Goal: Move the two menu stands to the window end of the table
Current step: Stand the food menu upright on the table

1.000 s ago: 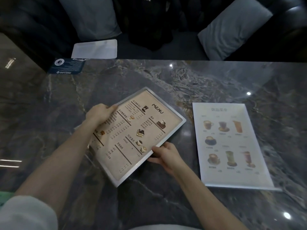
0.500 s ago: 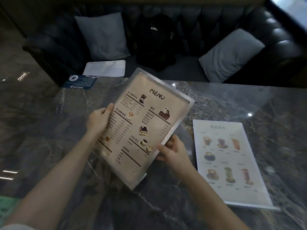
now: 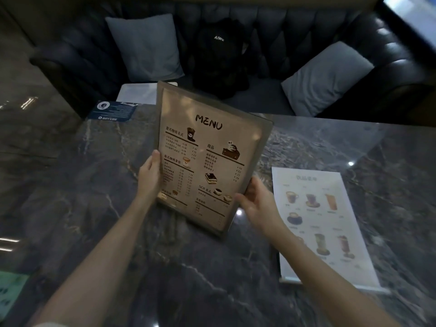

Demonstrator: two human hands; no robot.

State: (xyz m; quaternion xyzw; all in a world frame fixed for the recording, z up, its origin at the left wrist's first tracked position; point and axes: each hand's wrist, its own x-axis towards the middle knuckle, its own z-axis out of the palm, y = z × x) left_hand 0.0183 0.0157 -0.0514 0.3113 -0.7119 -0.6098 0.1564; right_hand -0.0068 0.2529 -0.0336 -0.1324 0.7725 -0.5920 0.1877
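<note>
A beige menu stand (image 3: 207, 154) headed "MENU" is held up off the dark marble table (image 3: 77, 175), nearly upright and facing me. My left hand (image 3: 148, 175) grips its left edge. My right hand (image 3: 257, 201) holds its lower right edge. A second menu stand (image 3: 330, 223), white with drink pictures, lies flat on the table to the right, untouched.
A dark blue card (image 3: 113, 110) lies at the table's far left edge. Behind the table runs a dark tufted sofa with two grey cushions (image 3: 146, 47) (image 3: 328, 79), a black backpack (image 3: 221, 55) and a white sheet (image 3: 134, 93). A bright window (image 3: 415, 15) shows at the top right.
Both hands lifted the beige menu stand from lying tilted on the table up to nearly upright. The view also tipped upward toward the sofa.
</note>
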